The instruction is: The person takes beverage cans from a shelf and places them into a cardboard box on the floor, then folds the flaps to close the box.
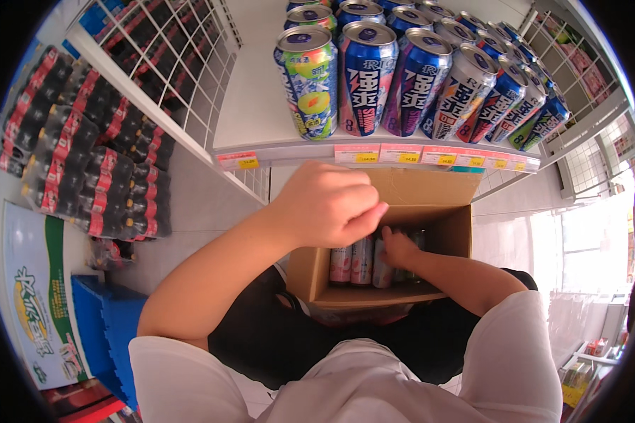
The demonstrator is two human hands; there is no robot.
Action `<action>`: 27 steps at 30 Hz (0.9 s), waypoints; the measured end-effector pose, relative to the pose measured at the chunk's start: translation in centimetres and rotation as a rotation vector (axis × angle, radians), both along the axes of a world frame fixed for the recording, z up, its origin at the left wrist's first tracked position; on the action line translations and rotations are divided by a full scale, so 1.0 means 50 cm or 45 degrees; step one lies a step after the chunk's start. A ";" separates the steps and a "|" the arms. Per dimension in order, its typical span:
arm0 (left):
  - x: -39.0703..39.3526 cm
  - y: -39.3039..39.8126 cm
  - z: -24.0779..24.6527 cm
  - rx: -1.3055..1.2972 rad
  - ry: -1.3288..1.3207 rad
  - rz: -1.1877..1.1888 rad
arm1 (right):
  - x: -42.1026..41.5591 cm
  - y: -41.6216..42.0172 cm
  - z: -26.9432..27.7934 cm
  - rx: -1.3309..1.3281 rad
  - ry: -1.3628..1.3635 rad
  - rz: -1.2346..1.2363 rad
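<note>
My left hand (330,203) is curled into a fist above an open cardboard box (300,272), just below the shelf's front edge. Nothing shows in it, though the palm side is hidden. Inside the box, my right hand (400,249) has its fingers around the upper part of a pink-and-silver can (382,268). Beside that can stand two similar pink cans, one at the left wall (340,267) and one in the middle (361,264). Greenish cans (414,276) sit partly behind my right wrist. The far side of the box interior is dark.
Rows of RIO drink cans (368,79) stand on a white shelf (254,121) with price tags (357,153) along its lip. Wire mesh panels (159,69) flank it. Wrapped packs of dark bottles (58,158) are stacked at left, near a blue crate (92,317).
</note>
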State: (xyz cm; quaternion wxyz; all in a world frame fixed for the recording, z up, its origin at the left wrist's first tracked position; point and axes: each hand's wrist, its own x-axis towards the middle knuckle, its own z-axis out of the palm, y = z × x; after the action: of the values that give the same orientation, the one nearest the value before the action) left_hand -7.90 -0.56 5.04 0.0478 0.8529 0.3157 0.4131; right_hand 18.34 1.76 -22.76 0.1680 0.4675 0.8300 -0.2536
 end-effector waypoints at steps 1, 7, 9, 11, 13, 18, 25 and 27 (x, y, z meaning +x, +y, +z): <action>0.009 0.001 -0.007 0.029 0.029 -0.040 | 0.010 0.006 -0.020 -0.069 0.058 0.000; 0.017 -0.002 -0.016 -0.007 0.208 -0.053 | 0.020 0.025 -0.071 -0.023 0.300 0.174; 0.007 -0.006 -0.019 -0.017 0.218 -0.051 | 0.003 0.030 -0.038 -0.122 0.127 0.298; 0.001 -0.009 -0.019 -0.045 0.226 -0.060 | -0.011 0.020 0.036 -0.176 0.049 0.438; -0.005 -0.019 -0.021 -0.095 0.233 -0.065 | -0.020 0.004 0.118 -0.187 0.070 0.609; -0.023 -0.049 -0.040 -0.351 0.356 -0.067 | -0.026 0.004 0.291 -0.204 0.302 0.743; -0.027 -0.063 -0.050 -1.040 0.435 -0.086 | -0.061 0.025 0.466 -0.268 0.848 0.270; -0.022 -0.060 -0.021 -1.230 0.358 0.002 | -0.073 0.016 0.495 -0.193 1.002 0.151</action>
State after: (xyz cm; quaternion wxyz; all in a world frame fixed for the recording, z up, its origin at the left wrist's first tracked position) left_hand -8.99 -3.57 4.00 0.3938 0.7804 0.4751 0.1008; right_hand 14.70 2.58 2.01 -0.1142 0.2723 0.8354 -0.4636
